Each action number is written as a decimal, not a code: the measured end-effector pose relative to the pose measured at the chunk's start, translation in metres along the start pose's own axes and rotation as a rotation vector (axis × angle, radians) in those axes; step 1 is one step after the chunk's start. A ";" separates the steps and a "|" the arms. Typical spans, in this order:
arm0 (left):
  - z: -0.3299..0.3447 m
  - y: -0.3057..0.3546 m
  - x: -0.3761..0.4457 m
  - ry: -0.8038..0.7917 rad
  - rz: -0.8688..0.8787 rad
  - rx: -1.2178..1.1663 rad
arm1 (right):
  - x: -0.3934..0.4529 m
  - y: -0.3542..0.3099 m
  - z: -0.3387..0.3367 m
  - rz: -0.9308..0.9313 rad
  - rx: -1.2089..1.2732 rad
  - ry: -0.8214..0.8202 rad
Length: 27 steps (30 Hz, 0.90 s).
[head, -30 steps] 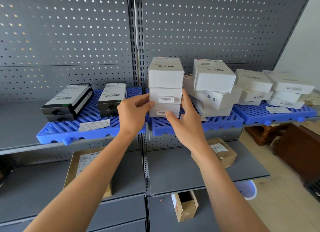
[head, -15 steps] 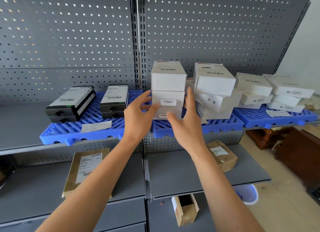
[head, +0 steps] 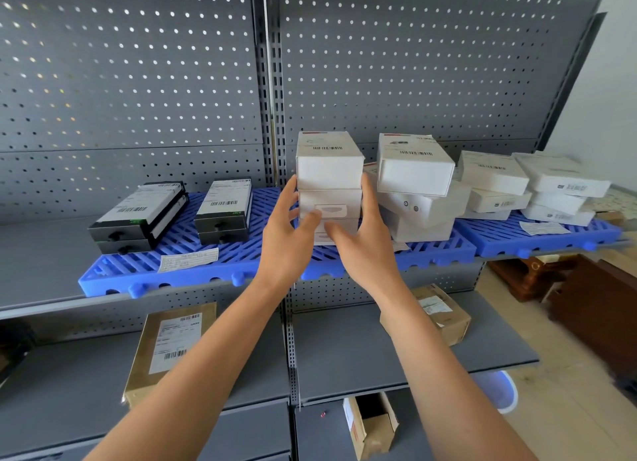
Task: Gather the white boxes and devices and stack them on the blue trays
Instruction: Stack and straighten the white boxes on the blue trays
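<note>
A stack of three white boxes stands on the middle blue tray. My left hand lies against the stack's left side with straight fingers, its thumb on the front. On the right side my right hand presses with straight fingers, thumb on the bottom box. A tilted pile of white boxes sits just right of the stack. More white boxes rest on the right blue tray. Black devices with white labels lie on the left blue tray.
A grey pegboard wall backs the shelf. On the shelf below lie a flat cardboard parcel and a small cardboard box. An open carton sits lower down. Dark wooden furniture stands on the floor at the right.
My hands loosened from around the lower boxes, spread, and now lie flat against the stack's sides. The stack stays on the tray. The view moved slightly closer.
</note>
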State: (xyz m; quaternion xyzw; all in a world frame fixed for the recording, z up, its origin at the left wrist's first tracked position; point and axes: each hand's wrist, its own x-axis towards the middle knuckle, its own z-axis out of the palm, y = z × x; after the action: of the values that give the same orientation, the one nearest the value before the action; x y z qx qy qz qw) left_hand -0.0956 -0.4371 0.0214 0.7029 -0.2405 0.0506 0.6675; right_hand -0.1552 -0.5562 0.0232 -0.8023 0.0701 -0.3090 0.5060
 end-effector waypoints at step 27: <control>-0.010 0.011 -0.021 -0.017 -0.017 0.109 | -0.017 -0.003 -0.019 0.038 -0.054 -0.015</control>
State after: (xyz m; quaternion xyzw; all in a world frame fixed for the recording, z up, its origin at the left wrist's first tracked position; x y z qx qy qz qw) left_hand -0.1163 -0.4219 0.0245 0.7405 -0.2371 0.0521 0.6267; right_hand -0.1805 -0.5623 0.0245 -0.8165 0.0896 -0.2913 0.4904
